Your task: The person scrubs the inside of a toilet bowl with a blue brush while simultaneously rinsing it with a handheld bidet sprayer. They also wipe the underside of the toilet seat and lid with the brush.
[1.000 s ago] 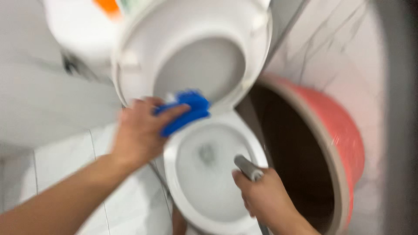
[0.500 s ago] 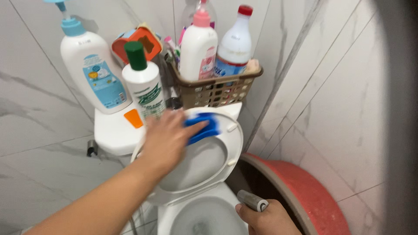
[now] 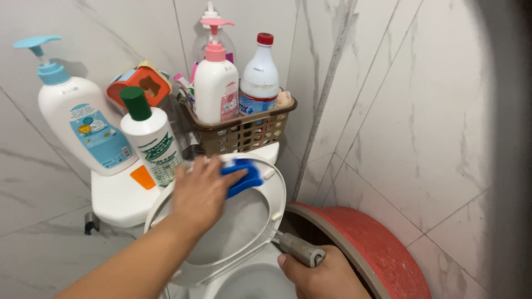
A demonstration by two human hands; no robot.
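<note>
right hand [image 3: 327,277] cut off below, blue brush [image 3: 242,176] half covered

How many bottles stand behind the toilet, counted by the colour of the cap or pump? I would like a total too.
Light blue pump bottle: 1
Green cap bottle: 1
Pink pump bottle: 1
Red cap bottle: 1
Clear bottle with white pump, mostly hidden behind the pink one: 1
Total: 5

I see bottles [image 3: 83,122] upper left on tank [image 3: 113,202], basket [image 3: 244,130] to their right, raised seat [image 3: 271,191] at centre, tub [image 3: 382,249] lower right.
</note>
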